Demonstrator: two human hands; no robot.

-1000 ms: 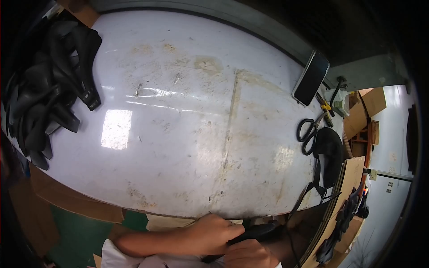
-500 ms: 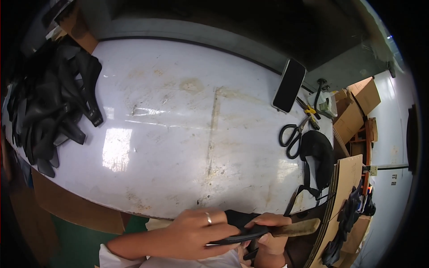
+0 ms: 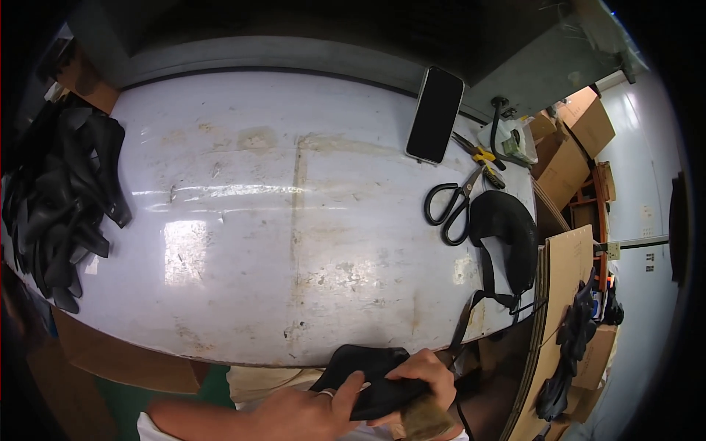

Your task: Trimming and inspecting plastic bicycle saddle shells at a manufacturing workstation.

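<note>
Both hands meet at the lower edge, just in front of the white table (image 3: 294, 242). My left hand (image 3: 305, 411), with a ring on one finger, and my right hand (image 3: 426, 375) grip the same flat black piece (image 3: 364, 375), a curved soft part. Something tan and brush-like (image 3: 425, 422) shows under my right hand; what holds it is hidden. A black padded piece with straps (image 3: 507, 235) lies on the table's right end, beyond my right hand.
Black-handled scissors (image 3: 450, 209), pliers with yellow grips (image 3: 482, 158) and a dark phone (image 3: 435, 114) lie at the far right. A heap of black pieces (image 3: 62, 198) covers the left end. Cardboard boxes (image 3: 570, 147) and a cardboard sheet (image 3: 562, 294) stand to the right.
The view has tilted down and the table sits more central. My hands have turned the black piece and now hold it together at the table's front edge.
</note>
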